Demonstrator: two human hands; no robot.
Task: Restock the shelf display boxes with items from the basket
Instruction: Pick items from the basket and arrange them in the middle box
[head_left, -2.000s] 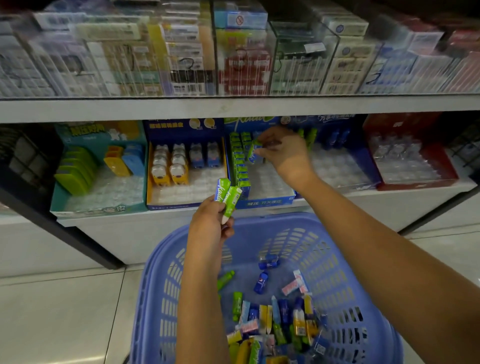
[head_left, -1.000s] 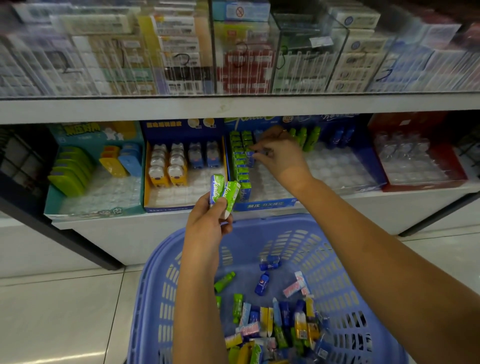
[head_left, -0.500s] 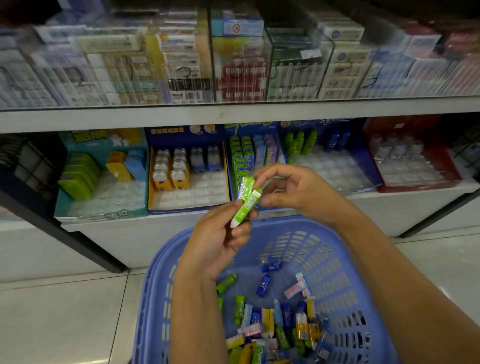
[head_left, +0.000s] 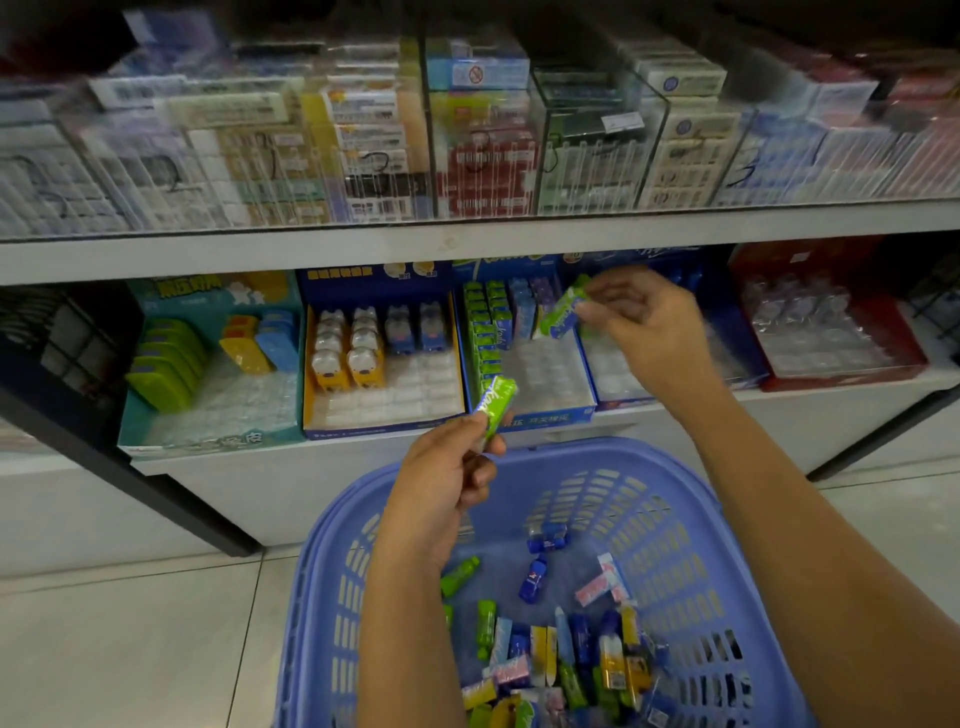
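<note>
A blue plastic basket (head_left: 670, 525) stands on the floor below me, with several small gum packs and tubes (head_left: 566, 660) heaped in its near part. My left hand (head_left: 447, 473) pinches one green gum pack (head_left: 496, 402) above the basket's far rim. My right hand (head_left: 644, 322) pinches another green gum pack (head_left: 562, 314) over the blue gum display box (head_left: 550, 413) on the lower shelf. That box holds a column of green packs (head_left: 485, 332) on its left and a few blue and purple packs at the back.
Left of it stand a blue box with bear-shaped containers (head_left: 348, 348) and a teal box with green, yellow and blue tins (head_left: 171, 364). A red box with clear trays (head_left: 826, 332) is at the right. Cigarette packs behind clear dividers (head_left: 483, 150) fill the upper shelf.
My right hand took one green pack from my left hand and carried it up to the blue display box. My left hand keeps the other pack above the basket.
</note>
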